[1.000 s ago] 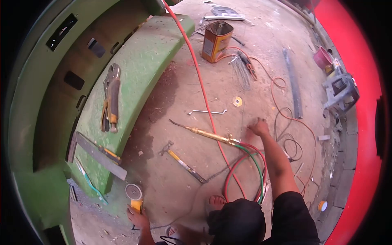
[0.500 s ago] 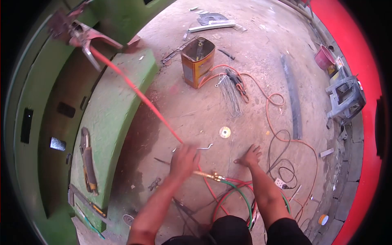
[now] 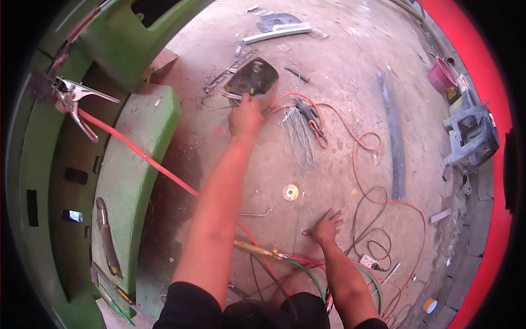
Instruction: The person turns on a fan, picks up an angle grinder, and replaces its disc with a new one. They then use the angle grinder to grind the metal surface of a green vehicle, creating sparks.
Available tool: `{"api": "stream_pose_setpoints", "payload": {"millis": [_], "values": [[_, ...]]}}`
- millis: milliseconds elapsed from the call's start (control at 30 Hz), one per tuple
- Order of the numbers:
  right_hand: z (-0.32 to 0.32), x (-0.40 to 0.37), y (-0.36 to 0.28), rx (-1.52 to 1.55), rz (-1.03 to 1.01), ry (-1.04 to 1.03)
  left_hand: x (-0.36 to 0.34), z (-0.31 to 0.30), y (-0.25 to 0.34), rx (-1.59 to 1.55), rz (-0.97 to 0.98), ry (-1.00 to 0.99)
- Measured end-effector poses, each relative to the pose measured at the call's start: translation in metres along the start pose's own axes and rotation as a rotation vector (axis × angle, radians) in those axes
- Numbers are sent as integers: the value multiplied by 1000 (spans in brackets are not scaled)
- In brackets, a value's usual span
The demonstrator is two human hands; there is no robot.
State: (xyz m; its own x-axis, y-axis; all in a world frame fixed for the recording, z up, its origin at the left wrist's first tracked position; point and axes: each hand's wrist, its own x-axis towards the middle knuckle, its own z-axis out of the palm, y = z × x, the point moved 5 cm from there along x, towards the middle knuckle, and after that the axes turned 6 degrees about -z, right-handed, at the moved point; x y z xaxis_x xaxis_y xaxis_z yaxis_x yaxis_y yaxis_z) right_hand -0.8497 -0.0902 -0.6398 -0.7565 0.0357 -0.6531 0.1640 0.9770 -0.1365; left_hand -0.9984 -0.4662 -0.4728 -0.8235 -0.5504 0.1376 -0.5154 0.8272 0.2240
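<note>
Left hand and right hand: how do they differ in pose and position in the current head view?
The left hand is at the near rim of the squarish tin, while the right hand is over the floor, nearer the body. The left hand's fingers are drawn together, their grip unclear; the right hand's are spread. Both are bare, on arms coming from black sleeves.

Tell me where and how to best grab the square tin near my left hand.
Probably by its near rim, coming from your side: thumb outside, fingers inside. The tin is open-topped, so its wall edge offers something to hook, and your left hand is right there. I'd avoid the right side, where the orange cable runs close.
</note>
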Motion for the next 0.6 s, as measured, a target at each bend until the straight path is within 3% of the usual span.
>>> {"api": "stream_pose_setpoints", "payload": {"millis": [100,167,233,333,400,533,600], "values": [[3,1,5,9,-14,38,-14,2,-2,-46,33,44],[9,2,7,14,-29,19,-14,28,-21,-5,-97,-41],[11,12,8,-22,48,-32,-46,-1,-21,-71,106,111],[9,9,9,-20,27,-20,-79,-5,-30,-115,109,156],[13,9,17,-20,12,-5,-109,-13,-29,-86,93,29],[13,11,11,-22,-9,23,-156,-33,-41,-138,115,48],[21,20,18,-9,-38,3,-190,-36,-51,-104,289,204]]}}
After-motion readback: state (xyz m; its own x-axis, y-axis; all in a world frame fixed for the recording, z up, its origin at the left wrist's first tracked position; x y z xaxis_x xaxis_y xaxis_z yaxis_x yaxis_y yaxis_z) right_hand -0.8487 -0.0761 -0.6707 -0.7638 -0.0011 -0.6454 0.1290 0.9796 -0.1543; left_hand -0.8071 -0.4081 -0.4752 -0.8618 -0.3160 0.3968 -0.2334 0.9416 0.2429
